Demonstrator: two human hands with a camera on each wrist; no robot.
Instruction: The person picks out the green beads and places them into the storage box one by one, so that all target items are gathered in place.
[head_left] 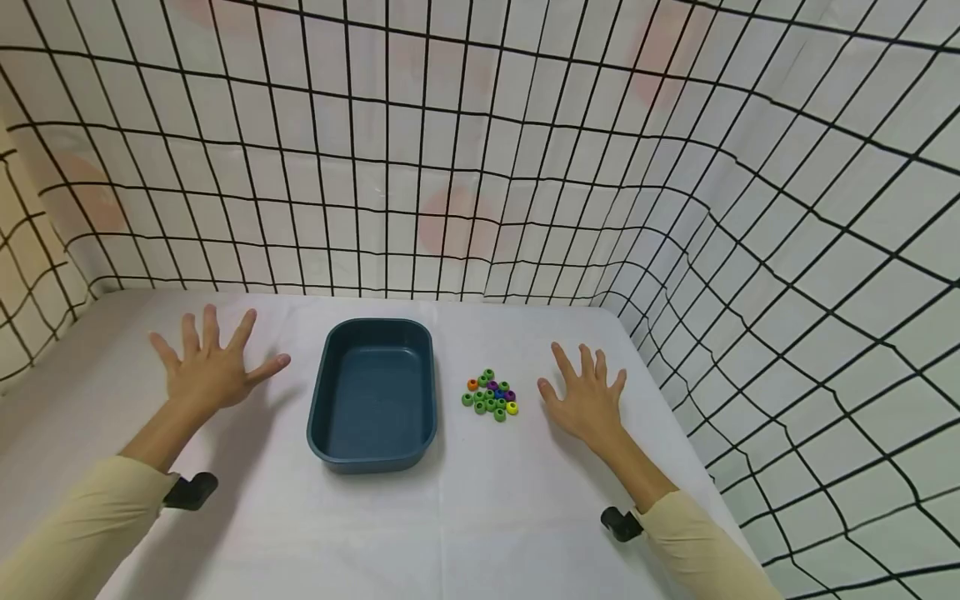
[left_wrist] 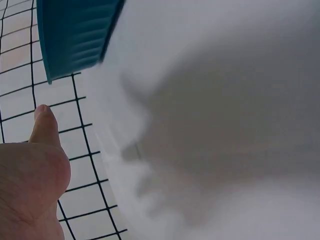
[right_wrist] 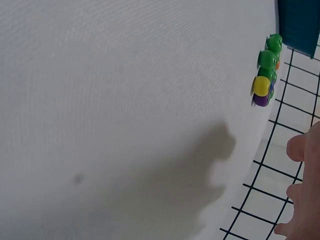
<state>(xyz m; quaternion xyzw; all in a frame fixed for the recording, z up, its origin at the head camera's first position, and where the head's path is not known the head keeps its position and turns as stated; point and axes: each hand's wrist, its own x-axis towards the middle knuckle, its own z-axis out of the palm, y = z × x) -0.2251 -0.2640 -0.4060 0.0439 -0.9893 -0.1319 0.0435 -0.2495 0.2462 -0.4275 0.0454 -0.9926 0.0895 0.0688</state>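
Observation:
My left hand (head_left: 206, 372) hovers over the table left of a dark blue rectangular tub (head_left: 372, 458), fingers spread and nothing in them. Right of the tub lies a small cluster of beads (head_left: 489, 396), mostly green, with orange, purple, blue and yellow ones among them. My right hand (head_left: 587, 402) is just right of the beads, its fingers spread and holding nothing. In the right wrist view the green, yellow and purple beads (right_wrist: 261, 86) show side-on near the tub (right_wrist: 299, 25). The left wrist view shows the tub's ribbed side (left_wrist: 80, 37) beyond my thumb (left_wrist: 46, 125).
A white cloth (head_left: 480, 533) covers the table. Black grid netting (head_left: 465, 167) over white sheeting rises behind the table and along its right side. Dark wrist cameras (head_left: 191, 492) sit at both cuffs.

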